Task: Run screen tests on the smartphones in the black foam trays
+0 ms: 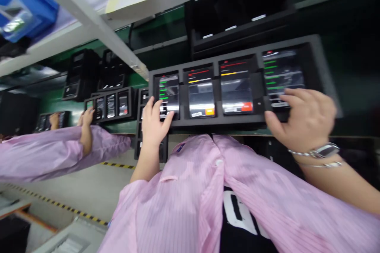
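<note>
A black foam tray (182,123) lies before me with several phones in its slots, screens lit. The leftmost phone (170,87) and the rightmost phone (282,69) show green lines. Two middle phones, one with an orange button (202,95) and one with a red button (236,87), show red text and a yellow line. My left hand (154,122) rests at the tray's left front corner, fingers apart over the leftmost phone's edge. My right hand (308,116), slightly blurred, is over the rightmost phone's lower end, fingers bent and thumb apart by the front rim.
Behind the tray stands a large black tray (237,33) with white labels. A pale metal post (97,27) slants down to the tray's left. Further left, a co-worker's hands (86,116) touch another phone tray (111,106). Black trays are stacked (78,73) beyond. A blue bin (26,4) sits upper left.
</note>
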`<state>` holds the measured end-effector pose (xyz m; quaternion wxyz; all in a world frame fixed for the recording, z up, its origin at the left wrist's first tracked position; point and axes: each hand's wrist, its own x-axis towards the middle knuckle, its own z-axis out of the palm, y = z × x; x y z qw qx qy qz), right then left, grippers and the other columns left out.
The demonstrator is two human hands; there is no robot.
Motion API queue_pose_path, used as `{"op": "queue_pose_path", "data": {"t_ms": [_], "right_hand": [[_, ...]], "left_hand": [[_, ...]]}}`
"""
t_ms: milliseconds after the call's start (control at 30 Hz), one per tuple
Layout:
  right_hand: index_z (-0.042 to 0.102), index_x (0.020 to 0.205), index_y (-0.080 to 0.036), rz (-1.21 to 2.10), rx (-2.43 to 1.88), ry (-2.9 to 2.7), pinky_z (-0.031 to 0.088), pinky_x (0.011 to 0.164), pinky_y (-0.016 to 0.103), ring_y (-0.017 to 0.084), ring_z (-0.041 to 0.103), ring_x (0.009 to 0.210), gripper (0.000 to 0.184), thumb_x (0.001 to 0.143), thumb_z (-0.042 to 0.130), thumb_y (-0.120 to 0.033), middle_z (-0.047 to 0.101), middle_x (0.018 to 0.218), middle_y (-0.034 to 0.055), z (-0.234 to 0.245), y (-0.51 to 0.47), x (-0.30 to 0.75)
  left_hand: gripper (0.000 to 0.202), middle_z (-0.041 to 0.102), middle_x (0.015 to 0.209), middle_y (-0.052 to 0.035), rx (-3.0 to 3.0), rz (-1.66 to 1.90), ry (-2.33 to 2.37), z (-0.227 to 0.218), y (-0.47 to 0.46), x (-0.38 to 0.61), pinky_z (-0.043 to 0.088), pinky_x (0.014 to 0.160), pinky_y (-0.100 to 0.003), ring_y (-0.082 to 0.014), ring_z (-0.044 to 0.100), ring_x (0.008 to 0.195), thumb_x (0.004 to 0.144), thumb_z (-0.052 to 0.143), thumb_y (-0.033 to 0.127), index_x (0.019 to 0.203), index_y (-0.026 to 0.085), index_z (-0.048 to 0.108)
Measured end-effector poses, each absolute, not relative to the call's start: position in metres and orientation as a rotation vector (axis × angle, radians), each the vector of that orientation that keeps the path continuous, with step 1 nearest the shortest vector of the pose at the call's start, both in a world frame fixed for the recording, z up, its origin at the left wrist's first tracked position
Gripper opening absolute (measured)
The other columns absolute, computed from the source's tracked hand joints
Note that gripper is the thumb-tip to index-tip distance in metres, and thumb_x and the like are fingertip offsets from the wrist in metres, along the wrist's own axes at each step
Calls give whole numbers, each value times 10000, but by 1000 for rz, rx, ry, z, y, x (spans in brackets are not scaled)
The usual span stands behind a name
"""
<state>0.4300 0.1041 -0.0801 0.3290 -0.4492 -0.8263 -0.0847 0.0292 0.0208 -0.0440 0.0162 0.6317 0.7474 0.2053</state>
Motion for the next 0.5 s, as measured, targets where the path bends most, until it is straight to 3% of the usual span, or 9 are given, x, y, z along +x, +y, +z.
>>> {"op": "queue_pose_path", "data": {"t_ms": [133,400,500], "right_hand": [[589,1280,-163,-277,-1256,-2105,534,1024,506,352,644,1228,420,975,576,-451,699,1285,148,-84,109,426],[577,1318,-156,-225,-1380,-2151,435,1170,532,327,641,1265,465,1002,506,-490,721,1209,136,-80,109,422],[578,1312,-184,-165,-1359,-2049,398,1202,570,350,634,1272,451,996,547,-505,708,1246,162,-79,111,444]], "left_hand": [[621,500,1615,-185,1922,676,2353,-46,27,25,368,1265,-524,-363,481,1507,961,600,623,1433,220,604],[555,491,1615,-176,1908,715,2325,-43,32,26,378,1263,-559,-387,472,1509,938,639,610,1344,233,669],[692,423,1657,-190,1872,813,2237,-45,24,8,391,1269,-529,-350,434,1547,954,612,629,1507,223,526]]}}
